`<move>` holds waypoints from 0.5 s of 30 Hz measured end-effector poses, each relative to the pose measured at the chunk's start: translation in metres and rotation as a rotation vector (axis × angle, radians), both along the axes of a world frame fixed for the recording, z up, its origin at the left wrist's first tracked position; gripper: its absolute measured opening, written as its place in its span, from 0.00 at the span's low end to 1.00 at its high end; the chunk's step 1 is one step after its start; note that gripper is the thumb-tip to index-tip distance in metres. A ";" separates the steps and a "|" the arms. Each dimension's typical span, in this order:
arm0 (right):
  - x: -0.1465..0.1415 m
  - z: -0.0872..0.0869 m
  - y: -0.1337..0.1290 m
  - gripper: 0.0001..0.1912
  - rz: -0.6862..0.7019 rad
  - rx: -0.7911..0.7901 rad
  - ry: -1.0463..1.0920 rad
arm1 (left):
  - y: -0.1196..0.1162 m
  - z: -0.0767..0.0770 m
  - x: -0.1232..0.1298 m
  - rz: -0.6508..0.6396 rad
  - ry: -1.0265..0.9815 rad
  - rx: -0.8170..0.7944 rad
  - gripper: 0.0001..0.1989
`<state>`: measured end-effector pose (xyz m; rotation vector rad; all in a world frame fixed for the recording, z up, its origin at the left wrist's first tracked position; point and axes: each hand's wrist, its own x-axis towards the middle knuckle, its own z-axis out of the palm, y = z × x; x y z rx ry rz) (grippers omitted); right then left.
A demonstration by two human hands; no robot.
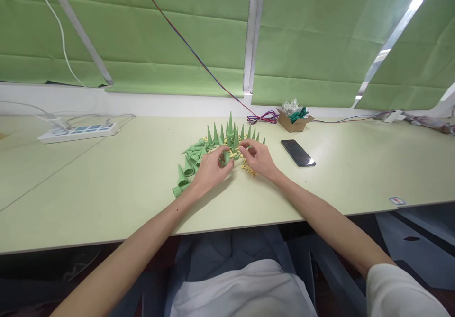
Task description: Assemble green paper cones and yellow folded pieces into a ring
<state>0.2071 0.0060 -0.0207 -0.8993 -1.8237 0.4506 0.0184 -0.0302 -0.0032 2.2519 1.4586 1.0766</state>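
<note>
Many green plastic cones lie and stand on the pale table. Several upright green cones (230, 130) form a row behind my hands, while others lie in a loose heap (189, 165) to the left. My left hand (213, 167) is curled round a green cone (226, 157), thumb and fingers on either side of it. Close beside it, my right hand (258, 157) pinches a small yellow piece (239, 151) against the cone's upper part. More small yellow pieces (249, 169) lie on the table just below my right hand.
A black phone (297, 153) lies to the right. Behind it is a small cardboard box (294, 122) holding clear and green plastic, beside a coiled red-blue cable (263, 117). A white power strip (78, 132) sits at the back left. The table's front edge (234, 229) runs below my forearms.
</note>
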 end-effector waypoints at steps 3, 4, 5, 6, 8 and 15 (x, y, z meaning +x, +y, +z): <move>0.000 0.001 -0.001 0.13 0.008 -0.008 0.011 | 0.000 0.000 -0.001 0.027 -0.040 0.010 0.18; -0.001 0.001 -0.001 0.13 0.011 -0.006 0.016 | 0.000 0.000 -0.001 0.031 -0.044 0.013 0.18; -0.001 0.001 -0.001 0.13 0.013 -0.004 0.021 | 0.000 -0.001 -0.001 0.033 -0.047 0.014 0.18; -0.001 0.001 -0.001 0.13 0.016 -0.002 0.026 | 0.000 -0.001 -0.001 0.033 -0.049 0.015 0.18; -0.001 0.001 -0.002 0.12 0.019 -0.004 0.029 | 0.000 -0.001 -0.001 0.030 -0.055 0.014 0.18; -0.002 0.001 -0.002 0.14 0.022 -0.020 0.013 | 0.000 -0.001 -0.001 0.030 -0.047 0.013 0.18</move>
